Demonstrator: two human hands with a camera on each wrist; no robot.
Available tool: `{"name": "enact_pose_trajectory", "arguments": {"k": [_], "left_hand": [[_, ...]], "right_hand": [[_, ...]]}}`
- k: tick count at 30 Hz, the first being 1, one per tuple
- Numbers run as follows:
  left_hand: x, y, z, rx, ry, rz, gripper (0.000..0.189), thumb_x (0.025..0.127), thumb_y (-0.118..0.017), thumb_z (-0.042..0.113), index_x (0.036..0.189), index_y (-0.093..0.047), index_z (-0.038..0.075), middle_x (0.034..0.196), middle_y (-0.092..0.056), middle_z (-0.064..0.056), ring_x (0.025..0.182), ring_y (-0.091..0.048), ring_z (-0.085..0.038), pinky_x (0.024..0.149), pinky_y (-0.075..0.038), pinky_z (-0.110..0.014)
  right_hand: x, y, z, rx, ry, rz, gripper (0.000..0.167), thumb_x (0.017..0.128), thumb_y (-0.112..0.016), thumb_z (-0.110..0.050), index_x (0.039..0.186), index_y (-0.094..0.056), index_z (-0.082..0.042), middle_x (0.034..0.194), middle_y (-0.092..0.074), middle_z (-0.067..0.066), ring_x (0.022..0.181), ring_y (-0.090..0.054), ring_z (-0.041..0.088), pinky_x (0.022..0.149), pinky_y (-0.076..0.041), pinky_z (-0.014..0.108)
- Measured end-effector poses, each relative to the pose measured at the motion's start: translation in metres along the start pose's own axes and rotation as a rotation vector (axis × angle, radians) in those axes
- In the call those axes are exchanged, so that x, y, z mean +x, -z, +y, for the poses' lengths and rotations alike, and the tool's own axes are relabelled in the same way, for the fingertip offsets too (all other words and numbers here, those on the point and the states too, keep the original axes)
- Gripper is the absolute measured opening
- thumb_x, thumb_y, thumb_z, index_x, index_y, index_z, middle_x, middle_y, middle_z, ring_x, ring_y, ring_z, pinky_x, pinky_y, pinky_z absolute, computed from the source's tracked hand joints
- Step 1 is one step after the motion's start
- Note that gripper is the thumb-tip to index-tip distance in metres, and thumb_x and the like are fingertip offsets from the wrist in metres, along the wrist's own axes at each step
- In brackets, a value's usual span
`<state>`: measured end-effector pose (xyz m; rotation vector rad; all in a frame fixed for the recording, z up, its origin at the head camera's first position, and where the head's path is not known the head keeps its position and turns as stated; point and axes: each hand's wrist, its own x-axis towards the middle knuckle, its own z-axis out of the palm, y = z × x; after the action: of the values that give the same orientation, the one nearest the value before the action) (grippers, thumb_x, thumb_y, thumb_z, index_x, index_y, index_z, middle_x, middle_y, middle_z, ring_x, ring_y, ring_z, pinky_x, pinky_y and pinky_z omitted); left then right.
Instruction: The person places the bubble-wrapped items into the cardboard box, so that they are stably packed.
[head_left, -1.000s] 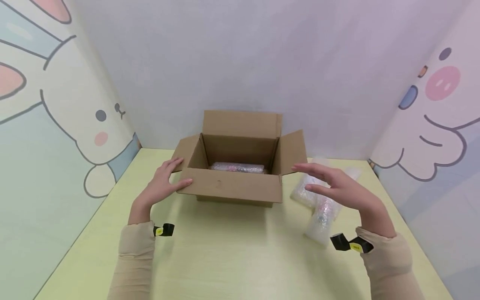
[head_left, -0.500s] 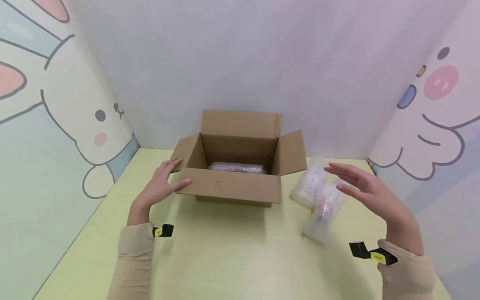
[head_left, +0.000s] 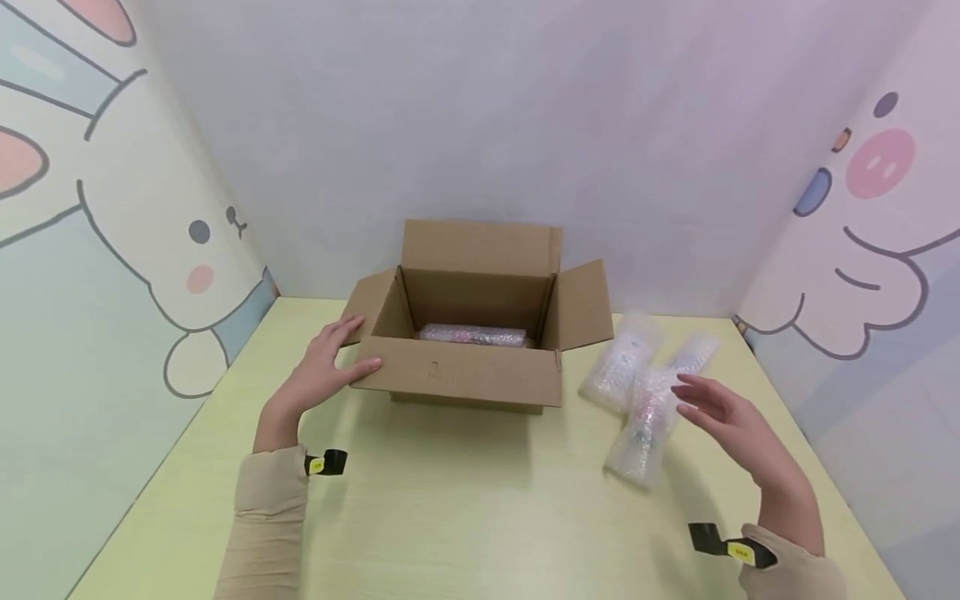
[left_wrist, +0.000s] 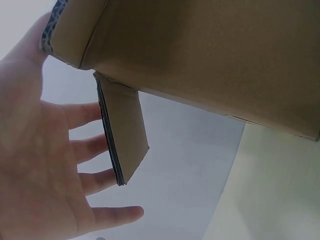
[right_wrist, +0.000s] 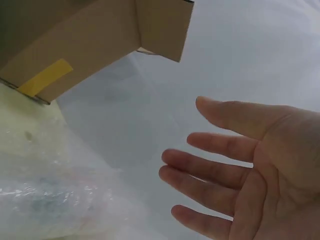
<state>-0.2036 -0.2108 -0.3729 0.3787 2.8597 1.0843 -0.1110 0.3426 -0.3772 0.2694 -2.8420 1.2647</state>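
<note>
An open cardboard box [head_left: 450, 371] stands on the table with its flaps spread. Inside it lies a bubble-wrapped item [head_left: 474, 335], partly hidden behind the front wall. My left hand [head_left: 318, 367] rests at the box's left front corner, thumb on the front flap. Its fingers extend against the side flap [left_wrist: 122, 130], as the left wrist view shows. To the right of the box lie several bubble-wrapped packages [head_left: 647, 425], overlapping one another. Near them hovers my right hand [head_left: 731, 421], holding nothing, its fingers loosely bent in the right wrist view.
The pale yellow table [head_left: 450, 508] runs back to a plain wall [head_left: 480, 108]. Side walls printed with a cartoon rabbit [head_left: 168, 225] and a cartoon pig [head_left: 862, 242] border it. A strip of yellow tape [right_wrist: 47, 77] marks the box's side.
My right hand has moved away from the box's right flap, out to the right and then down nearer the bubble-wrapped packages. My left hand has stayed at the box corner.
</note>
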Motion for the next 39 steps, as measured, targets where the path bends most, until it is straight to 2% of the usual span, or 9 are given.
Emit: {"name": "enact_pose_trajectory", "arguments": {"k": [3, 5, 8, 10, 14, 22, 30, 36, 39], "left_hand": [[0.000, 0.000, 0.000, -0.003, -0.001, 0.000, 0.087, 0.089, -0.064, 0.050, 0.156, -0.020, 0.014, 0.161, -0.014, -0.017, 0.147, -0.012, -0.044, 0.111, -0.020, -0.068], [0.000, 0.000, -0.001, -0.005, 0.001, -0.002, 0.087, 0.089, -0.064, 0.050, 0.156, -0.020, 0.014, 0.161, -0.014, -0.017, 0.147, -0.012, -0.044, 0.111, -0.020, -0.068], [0.000, 0.000, -0.001, -0.005, 0.000, -0.006, 0.087, 0.089, -0.063, 0.050, 0.156, -0.019, 0.015, 0.161, -0.014, -0.017, 0.147, -0.013, -0.043, 0.111, -0.021, -0.068], [0.000, -0.001, -0.002, -0.004, -0.002, -0.009, 0.088, 0.089, -0.063, 0.050, 0.156, -0.019, 0.014, 0.161, -0.015, -0.017, 0.147, -0.014, -0.043, 0.111, -0.021, -0.068], [0.000, -0.001, -0.002, -0.008, -0.001, -0.007, 0.087, 0.089, -0.063, 0.050, 0.156, -0.019, 0.014, 0.160, -0.016, -0.018, 0.146, -0.015, -0.044, 0.111, -0.021, -0.068], [0.000, -0.001, -0.001, -0.026, -0.004, -0.009, 0.086, 0.090, -0.063, 0.048, 0.155, -0.020, 0.014, 0.159, -0.018, -0.018, 0.145, -0.016, -0.043, 0.110, -0.022, -0.067], [0.000, 0.000, -0.002, -0.028, -0.006, -0.014, 0.086, 0.090, -0.063, 0.049, 0.156, -0.019, 0.014, 0.160, -0.017, -0.018, 0.146, -0.015, -0.044, 0.111, -0.021, -0.067], [0.001, -0.001, -0.002, -0.029, -0.005, -0.015, 0.087, 0.090, -0.063, 0.049, 0.156, -0.019, 0.014, 0.159, -0.017, -0.018, 0.145, -0.016, -0.044, 0.110, -0.022, -0.067], [0.002, -0.002, -0.003, -0.030, -0.007, -0.017, 0.087, 0.090, -0.063, 0.049, 0.156, -0.019, 0.014, 0.160, -0.016, -0.018, 0.146, -0.015, -0.043, 0.110, -0.022, -0.067]], "right_hand": [[-0.003, -0.011, 0.008, -0.022, -0.098, -0.007, 0.054, 0.098, -0.057, -0.025, 0.142, -0.042, 0.002, 0.131, -0.058, 0.026, 0.105, -0.060, -0.007, 0.080, -0.043, 0.007], [-0.003, -0.018, 0.013, -0.044, -0.154, -0.012, 0.056, 0.098, -0.057, -0.027, 0.143, -0.040, 0.003, 0.132, -0.055, 0.029, 0.111, -0.065, 0.014, 0.082, -0.048, 0.015], [-0.004, -0.027, 0.018, -0.070, -0.232, -0.020, 0.062, 0.097, -0.058, -0.029, 0.144, -0.036, 0.004, 0.134, -0.052, 0.032, 0.119, -0.056, 0.046, 0.089, -0.054, 0.036], [-0.004, -0.032, 0.021, -0.070, -0.281, -0.027, 0.067, 0.097, -0.059, -0.030, 0.146, -0.031, 0.004, 0.135, -0.050, 0.034, 0.122, -0.052, 0.050, 0.093, -0.051, 0.051], [-0.002, -0.039, 0.025, -0.014, -0.370, -0.039, 0.075, 0.097, -0.058, -0.033, 0.150, -0.021, 0.003, 0.135, -0.048, 0.035, 0.124, -0.050, 0.050, 0.096, -0.047, 0.056], [0.002, -0.050, 0.032, 0.110, -0.496, -0.022, 0.084, 0.096, -0.060, -0.033, 0.152, -0.009, 0.003, 0.136, -0.044, 0.035, 0.109, -0.061, 0.038, 0.091, -0.053, 0.042], [0.009, -0.064, 0.036, 0.217, -0.555, -0.019, 0.096, 0.095, -0.061, -0.031, 0.154, 0.009, -0.003, 0.135, -0.041, 0.037, 0.097, -0.061, 0.021, 0.080, -0.054, 0.027], [0.010, -0.071, 0.034, 0.306, -0.549, -0.014, 0.096, 0.096, -0.060, -0.027, 0.153, 0.015, -0.006, 0.138, -0.036, 0.041, 0.110, -0.058, 0.029, 0.078, -0.056, 0.027], [0.008, -0.071, 0.032, 0.332, -0.559, 0.016, 0.095, 0.096, -0.060, -0.026, 0.154, 0.013, -0.007, 0.139, -0.037, 0.041, 0.106, -0.060, 0.023, 0.077, -0.057, 0.027]]}}
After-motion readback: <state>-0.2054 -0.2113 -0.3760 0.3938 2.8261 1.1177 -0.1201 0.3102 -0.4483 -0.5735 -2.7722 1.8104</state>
